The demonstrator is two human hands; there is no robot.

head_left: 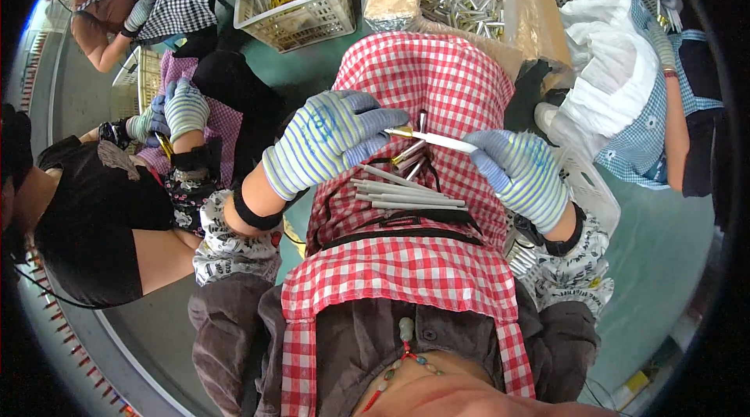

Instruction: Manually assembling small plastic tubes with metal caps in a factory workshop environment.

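My left hand [332, 140], in a striped glove with grey fingers, pinches the gold metal sleeve [401, 132] at one end of a slim white stick [441, 140]. The stick's other end is between the closed fingers of my right hand [527, 175], gloved alike. Both hands are above my lap, and the stick lies nearly level between them. Below it, several white sticks [414, 201] rest side by side on my red checked apron [422, 65]. Beyond those lie a few shiny metal tubes [408, 155], silver and gold, partly behind the held stick.
A plastic-lined cardboard box [539, 11] with many silver pieces stands ahead. Left of it is a cream crate [293, 34] of gold and white pieces. A white basket [598, 190] sits by my right arm. Gloved co-workers [187, 108] sit at left and right.
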